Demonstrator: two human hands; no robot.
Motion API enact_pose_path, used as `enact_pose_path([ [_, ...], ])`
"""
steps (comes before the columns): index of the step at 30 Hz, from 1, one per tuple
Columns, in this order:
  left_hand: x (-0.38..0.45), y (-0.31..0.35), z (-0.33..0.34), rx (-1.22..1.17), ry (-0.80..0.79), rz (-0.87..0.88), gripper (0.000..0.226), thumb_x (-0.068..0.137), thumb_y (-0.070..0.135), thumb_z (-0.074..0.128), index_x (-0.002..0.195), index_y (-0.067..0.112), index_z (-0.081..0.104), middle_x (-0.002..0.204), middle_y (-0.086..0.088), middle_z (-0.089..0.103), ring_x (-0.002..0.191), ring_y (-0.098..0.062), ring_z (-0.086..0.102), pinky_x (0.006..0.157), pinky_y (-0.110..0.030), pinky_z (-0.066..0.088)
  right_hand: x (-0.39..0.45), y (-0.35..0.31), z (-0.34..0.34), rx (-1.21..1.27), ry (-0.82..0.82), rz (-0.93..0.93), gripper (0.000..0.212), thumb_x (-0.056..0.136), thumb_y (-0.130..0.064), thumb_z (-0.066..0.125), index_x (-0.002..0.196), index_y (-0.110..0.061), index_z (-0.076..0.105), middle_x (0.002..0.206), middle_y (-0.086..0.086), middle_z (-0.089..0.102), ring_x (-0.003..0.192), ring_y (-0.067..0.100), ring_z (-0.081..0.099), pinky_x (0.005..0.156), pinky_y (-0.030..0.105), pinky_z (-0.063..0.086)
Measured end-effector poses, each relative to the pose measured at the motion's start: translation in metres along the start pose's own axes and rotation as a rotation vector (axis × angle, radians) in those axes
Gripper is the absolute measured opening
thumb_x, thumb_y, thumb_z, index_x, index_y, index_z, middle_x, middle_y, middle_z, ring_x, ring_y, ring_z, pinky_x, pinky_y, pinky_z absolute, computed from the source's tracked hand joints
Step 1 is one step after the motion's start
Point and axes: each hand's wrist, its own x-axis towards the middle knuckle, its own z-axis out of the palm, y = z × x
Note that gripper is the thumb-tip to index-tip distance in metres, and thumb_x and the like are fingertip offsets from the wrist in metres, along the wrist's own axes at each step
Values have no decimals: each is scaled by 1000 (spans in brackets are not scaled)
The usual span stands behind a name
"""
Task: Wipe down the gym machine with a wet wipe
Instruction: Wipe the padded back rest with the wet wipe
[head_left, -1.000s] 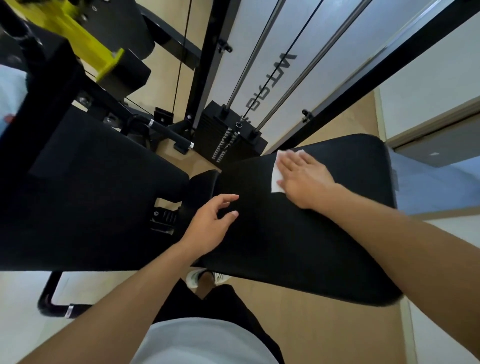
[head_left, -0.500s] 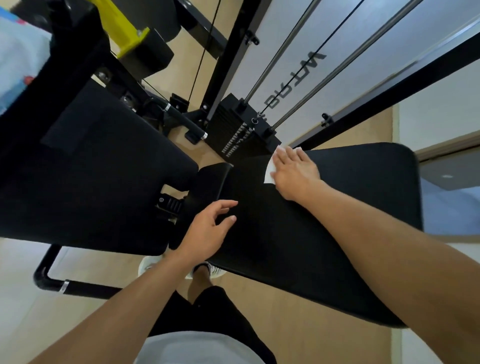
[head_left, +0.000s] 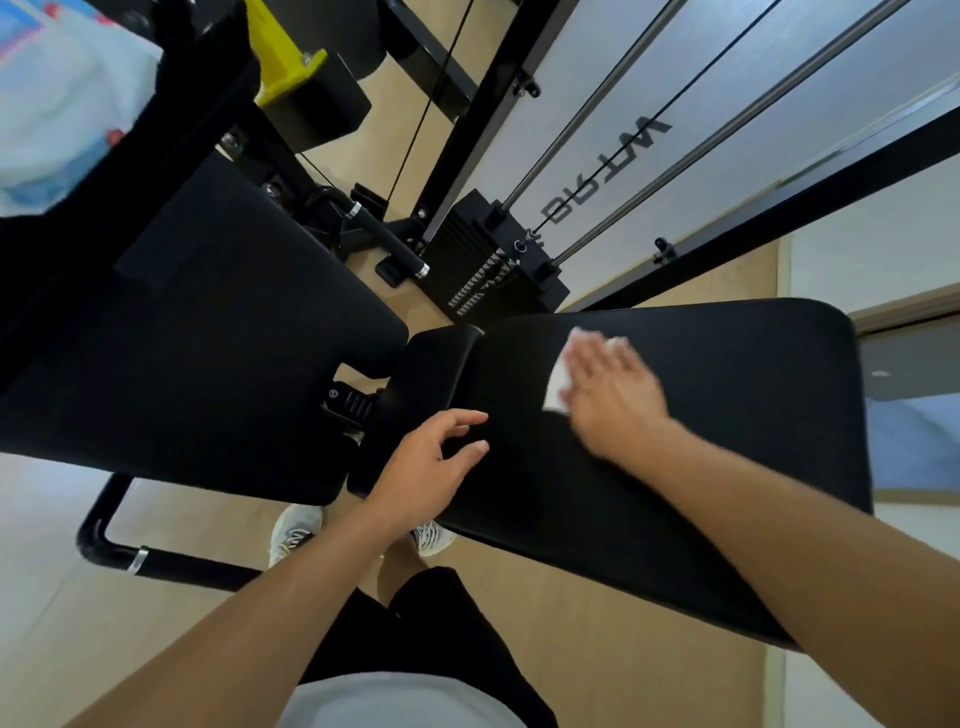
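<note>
- Your right hand lies flat at centre right of the frame, fingers straight and together, pressing the wet wipe onto the black bench pad; a flat palm likely spreads pressure so the whole sheet stays in contact.
- The wipe shows only as a white edge at the left of your fingers and a sliver past the fingertips; the rest is hidden under the hand.
- Your left hand sits at the pad's near-left edge, fingers loosely curled and holding nothing — I can't tell if it touches the pad; it seems placed to steady you.
- 1 seat pad at left looks untouched; the weight stack stands at upper centre — both probably remain.
</note>
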Motion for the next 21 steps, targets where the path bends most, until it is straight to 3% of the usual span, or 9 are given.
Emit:
enact_pose_path([
  [2,0,-5,-2,23,-12,-12,37,97,35,63,133,43,57,134,18,58,130,4,48,110,-29,39,27,19,-10,82,-64,98,64,109,-38,13,161,-6,-3,170,12,-5,157,27,-7,127,45,-2],
  [4,2,-10,-5,28,0,-32,37,98,34,63,133,44,57,134,18,58,129,4,47,110,-31,40,40,8,-10,109,-70,52,64,109,-39,13,161,-7,-4,170,12,-7,157,27,-8,127,46,-3],
  [9,3,-30,-10,35,54,-72,38,96,30,66,131,41,59,131,19,59,128,3,49,111,-35,44,-28,-96,15,42,-151,-461,63,109,-35,23,162,-8,-1,170,11,-7,157,29,-7,127,47,-1],
  [11,4,-38,-11,26,75,-77,37,95,28,67,130,39,60,130,17,61,127,2,51,110,-37,45,-31,-103,18,32,-178,-531,62,110,-36,22,162,-10,-1,170,8,-8,156,27,-10,127,47,-2],
  [17,1,-66,-7,63,167,-95,35,97,25,66,127,42,61,128,18,60,124,2,52,104,-29,46,106,-57,5,31,-38,-185,63,108,-38,16,162,-7,5,170,11,1,157,28,-1,127,48,2],
  [21,-8,-85,-1,44,242,-121,34,97,27,66,125,46,61,126,20,62,123,3,53,102,-30,47,138,-74,6,56,-26,-165,62,106,-36,21,158,-2,21,166,16,18,154,32,13,126,47,8],
])
